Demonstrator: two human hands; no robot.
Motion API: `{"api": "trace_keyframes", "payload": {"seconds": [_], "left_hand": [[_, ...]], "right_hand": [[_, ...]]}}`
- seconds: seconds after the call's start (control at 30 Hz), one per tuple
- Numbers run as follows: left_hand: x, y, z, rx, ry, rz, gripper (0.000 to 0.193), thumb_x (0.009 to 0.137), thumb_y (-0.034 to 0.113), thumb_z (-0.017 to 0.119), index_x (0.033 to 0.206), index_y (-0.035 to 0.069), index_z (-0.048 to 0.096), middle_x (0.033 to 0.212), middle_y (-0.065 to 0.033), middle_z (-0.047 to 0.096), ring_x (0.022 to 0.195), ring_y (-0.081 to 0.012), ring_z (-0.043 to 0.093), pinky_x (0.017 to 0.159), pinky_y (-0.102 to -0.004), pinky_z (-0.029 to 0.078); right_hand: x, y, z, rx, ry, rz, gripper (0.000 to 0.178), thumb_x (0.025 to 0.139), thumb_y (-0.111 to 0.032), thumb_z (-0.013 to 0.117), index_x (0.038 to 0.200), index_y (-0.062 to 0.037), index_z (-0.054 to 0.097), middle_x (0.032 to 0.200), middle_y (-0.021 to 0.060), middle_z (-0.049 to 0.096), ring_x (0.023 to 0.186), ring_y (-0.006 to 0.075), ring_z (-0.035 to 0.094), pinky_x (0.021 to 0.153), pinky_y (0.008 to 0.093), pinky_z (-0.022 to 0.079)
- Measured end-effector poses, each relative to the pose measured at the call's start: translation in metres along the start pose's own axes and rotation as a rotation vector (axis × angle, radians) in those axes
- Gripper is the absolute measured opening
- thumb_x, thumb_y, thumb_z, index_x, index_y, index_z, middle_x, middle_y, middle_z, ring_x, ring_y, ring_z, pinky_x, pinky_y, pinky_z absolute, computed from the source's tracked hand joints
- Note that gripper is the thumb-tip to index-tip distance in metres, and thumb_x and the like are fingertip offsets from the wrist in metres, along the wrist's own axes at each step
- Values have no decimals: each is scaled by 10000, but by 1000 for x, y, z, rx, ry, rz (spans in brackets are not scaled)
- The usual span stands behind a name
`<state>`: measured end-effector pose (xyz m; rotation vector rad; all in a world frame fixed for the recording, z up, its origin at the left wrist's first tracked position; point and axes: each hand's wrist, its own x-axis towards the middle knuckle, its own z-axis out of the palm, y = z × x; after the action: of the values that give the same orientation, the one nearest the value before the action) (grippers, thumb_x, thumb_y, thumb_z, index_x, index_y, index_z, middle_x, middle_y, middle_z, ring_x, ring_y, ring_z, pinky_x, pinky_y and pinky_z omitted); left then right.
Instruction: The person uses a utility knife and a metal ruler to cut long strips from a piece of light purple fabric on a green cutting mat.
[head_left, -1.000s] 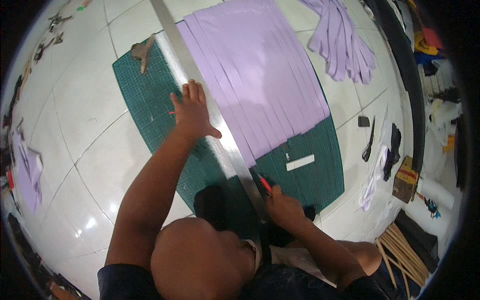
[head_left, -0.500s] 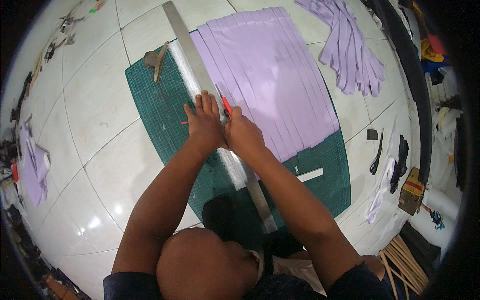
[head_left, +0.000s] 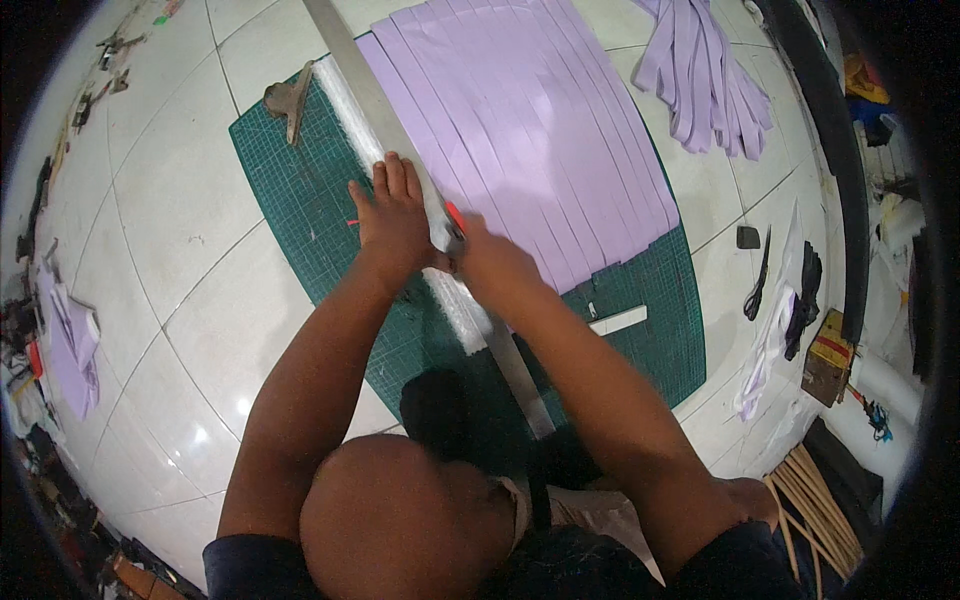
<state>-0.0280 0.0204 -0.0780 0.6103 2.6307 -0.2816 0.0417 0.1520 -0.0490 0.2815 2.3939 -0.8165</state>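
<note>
A long metal straightedge (head_left: 343, 47) lies slantwise over lilac fabric (head_left: 520, 110), which is slit into several long strips. Spread fingers of my left hand (head_left: 396, 225) press flat on the straightedge and the fluffy white strip (head_left: 352, 122) along its left side. My right hand (head_left: 492, 258), slightly blurred, is closed around a red-handled cutter (head_left: 455, 216) at the straightedge's right edge; the fingers hide most of the cutter. Its blade is hard to make out. Beneath everything lies a green gridded cutting mat (head_left: 655, 340).
A brownish metal tool (head_left: 289, 102) rests on the mat's far left corner. Cut lilac strips (head_left: 700, 85) lie on the tiled floor at the far right. Black scissors (head_left: 757, 285) and a small dark block (head_left: 747, 237) are to the right. A white bar (head_left: 620, 320) sits on the mat.
My right hand has slid a little toward me along the straightedge with the cutter. My left hand stays pressed in place. The whole view has shifted slightly.
</note>
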Motion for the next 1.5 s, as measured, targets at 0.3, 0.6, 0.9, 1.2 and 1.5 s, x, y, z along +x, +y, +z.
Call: {"api": "trace_keyframes", "payload": {"seconds": [0.3,0.6,0.9,1.2,1.5], "left_hand": [[1,0,-7,-21,-103,13,1536,427,755,816,1511,-85,125,1596,-285,118,1480,-408,194,1121,-660,223],[4,-7,-3,-46,-130,35,1576,424,756,822,1515,-103,76,1604,-297,55,1485,-437,145,1119,-668,214],[0,-5,-9,-60,-75,66,1514,459,783,793,1496,-116,152,1581,-308,138,1477,-424,180,1137,-668,169],[60,-70,-54,-383,-57,41,1086,685,614,774,1435,-45,348,1458,-250,394,1365,-395,382,1149,-594,215],[133,-122,-63,-132,-39,-23,1509,379,661,894,1484,-88,191,1574,-306,166,1486,-422,149,1182,-582,152]], "right_hand": [[-175,93,55,-65,-315,449,273,987,-271,419,1078,-14,410,925,318,663,897,504,650,805,585,496],[-201,85,19,-116,-271,330,251,997,-234,461,1091,-12,394,860,309,655,817,508,650,703,584,505],[-86,60,18,134,255,17,260,1005,-223,498,1124,-18,392,787,308,621,750,524,602,638,594,442],[-81,71,6,154,199,154,322,998,-266,483,1193,-19,416,872,301,648,832,516,627,734,594,470],[-13,29,-22,103,224,21,296,990,-239,488,1167,-9,432,916,280,651,846,489,638,743,578,484]]}}
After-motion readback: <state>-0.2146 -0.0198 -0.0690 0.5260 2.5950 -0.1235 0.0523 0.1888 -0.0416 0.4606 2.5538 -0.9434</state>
